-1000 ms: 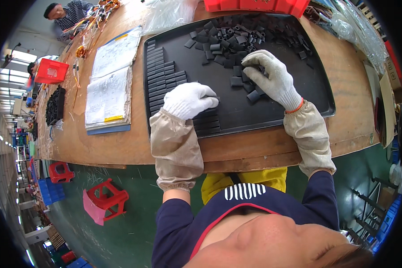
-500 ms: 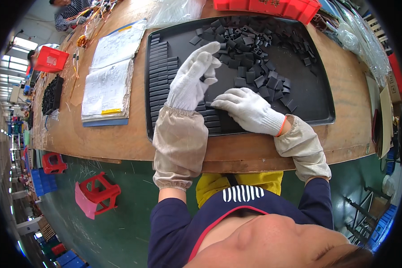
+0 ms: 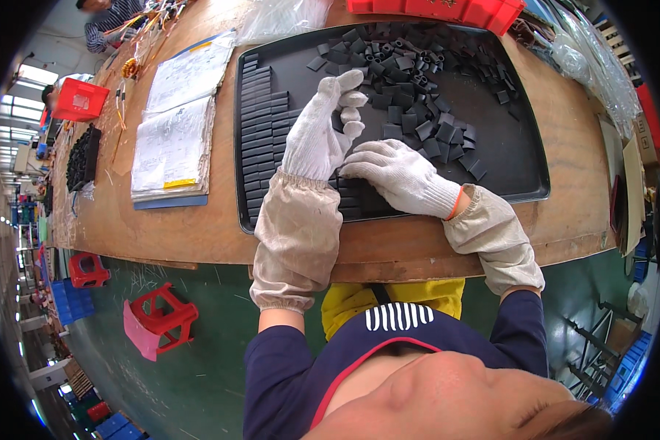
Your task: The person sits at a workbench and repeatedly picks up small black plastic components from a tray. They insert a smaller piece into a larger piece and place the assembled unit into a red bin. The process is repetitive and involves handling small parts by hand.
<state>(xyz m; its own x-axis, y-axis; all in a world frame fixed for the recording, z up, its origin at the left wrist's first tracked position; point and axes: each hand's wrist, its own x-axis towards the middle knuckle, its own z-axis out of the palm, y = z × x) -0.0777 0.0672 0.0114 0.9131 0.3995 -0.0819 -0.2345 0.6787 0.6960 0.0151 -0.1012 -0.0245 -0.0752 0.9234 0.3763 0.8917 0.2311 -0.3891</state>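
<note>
A black tray (image 3: 502,139) lies before me with short black sleeve pieces in it. Along its left side, several of them form neat rows (image 3: 260,132); a loose heap of pieces (image 3: 403,77) spreads over the far middle and right. My left hand (image 3: 319,125), in a white knit glove, hovers above the rows, fingers loosely bent and apart, with nothing visible in them. Just right of it, my right hand (image 3: 403,172), gloved too, reaches low into the tray. Its fingers curl together by the ends of the near rows, and what their tips grip is hidden.
Left of the tray lies an open stack of papers (image 3: 172,139). Beyond the tray stand a red bin (image 3: 447,11) and clear plastic bags (image 3: 286,18). A black box of parts (image 3: 84,158) and another red bin (image 3: 81,99) sit farther left. Another person (image 3: 110,26) works at far left.
My left hand has shifted slightly toward the right hand and its fingers have spread. The right hand has moved a little left, and the dark piece by its fingertips is now hidden.
</note>
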